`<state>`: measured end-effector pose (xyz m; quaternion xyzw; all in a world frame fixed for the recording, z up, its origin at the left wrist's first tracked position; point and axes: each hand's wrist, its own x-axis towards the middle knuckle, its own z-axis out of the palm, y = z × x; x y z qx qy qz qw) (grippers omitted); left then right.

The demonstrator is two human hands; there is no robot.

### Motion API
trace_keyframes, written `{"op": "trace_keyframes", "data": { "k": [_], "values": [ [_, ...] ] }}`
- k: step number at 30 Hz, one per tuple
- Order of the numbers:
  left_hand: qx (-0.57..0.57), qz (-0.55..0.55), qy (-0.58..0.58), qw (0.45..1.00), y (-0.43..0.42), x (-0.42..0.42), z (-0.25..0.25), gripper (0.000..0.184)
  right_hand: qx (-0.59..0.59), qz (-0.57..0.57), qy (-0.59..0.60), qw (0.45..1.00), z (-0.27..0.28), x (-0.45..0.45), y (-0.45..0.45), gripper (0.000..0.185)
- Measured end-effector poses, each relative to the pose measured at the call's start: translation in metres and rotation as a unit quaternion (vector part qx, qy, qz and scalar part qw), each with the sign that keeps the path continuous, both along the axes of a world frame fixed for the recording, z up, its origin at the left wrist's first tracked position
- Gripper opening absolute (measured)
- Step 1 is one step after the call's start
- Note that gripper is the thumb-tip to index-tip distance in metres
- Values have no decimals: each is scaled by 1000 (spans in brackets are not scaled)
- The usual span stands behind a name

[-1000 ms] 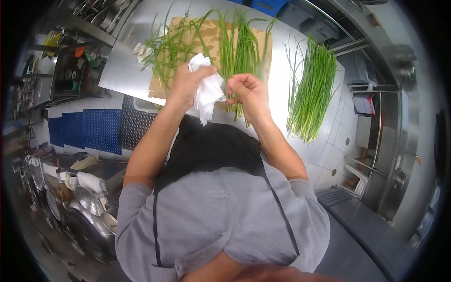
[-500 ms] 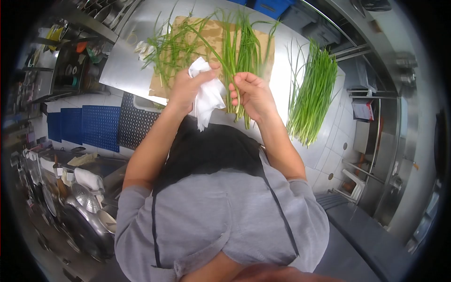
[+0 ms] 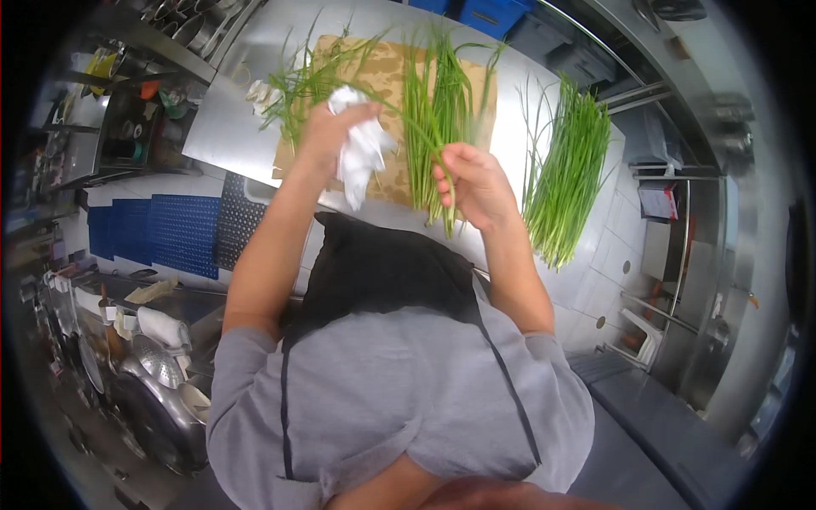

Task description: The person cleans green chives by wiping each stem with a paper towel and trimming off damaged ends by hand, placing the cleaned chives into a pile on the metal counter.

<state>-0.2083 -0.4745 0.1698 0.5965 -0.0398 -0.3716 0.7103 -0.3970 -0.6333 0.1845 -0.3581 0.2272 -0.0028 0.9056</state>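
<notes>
Far left: crumpled white scrap (image 3: 262, 95) on the steel table (image 3: 223, 127), just beside a loose tangle of greens (image 3: 319, 81) on the cardboard (image 3: 387, 72). Kept apart from the straight stalks, probably as a separate lot.

Left hand (image 3: 325, 140): closed around a white cloth (image 3: 364, 146), its lower end hanging free, likely bunched for wiping grip. Blurred; can't tell if cloth touches any stalk.

Middle: 1 straight bunch (image 3: 450, 93), pale ends toward the person and past the cardboard's near edge, presumably for easy picking.

Right hand (image 3: 478, 183): thumb and fingers pinch 1 stalk (image 3: 449, 189) near its pale end, leaf running up-left. The 2 hands are apart, gap between them over the cardboard.

Right: bigger pile (image 3: 568, 170), also aligned, off the cardboard, near the table's right edge. Steel strip between pile and cardboard gives the right hand side room.
</notes>
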Motion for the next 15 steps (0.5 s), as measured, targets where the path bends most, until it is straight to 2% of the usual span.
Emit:
{"op": "trace_keyframes", "data": {
  "k": [1,2,4,5,7,10,13,15],
  "values": [
    [16,28,-50,998,1,15,-1,24,1,-6,-14,1000,1,-4,-5,8],
    [77,-3,-144,987,4,34,2,26,1,-11,-27,1000,1,-7,-10,8],
    [195,-66,-320,925,12,72,11,30,-18,-31,-34,999,0,-10,-16,9],
    [278,-88,-414,862,15,86,7,32,-28,-44,-32,998,-1,-11,-18,9],
    [425,-124,-575,688,20,106,3,35,-55,-74,-3,996,-4,-11,-19,10],
    [385,-135,-569,714,26,118,10,39,-84,-72,8,994,-5,-14,-18,9],
    [326,-150,-363,860,30,118,34,48,-38,-73,-15,997,-12,-15,-24,10],
    [440,-125,-422,783,33,131,30,54,-92,-83,-7,992,-11,-13,-25,9]
  ]
}}
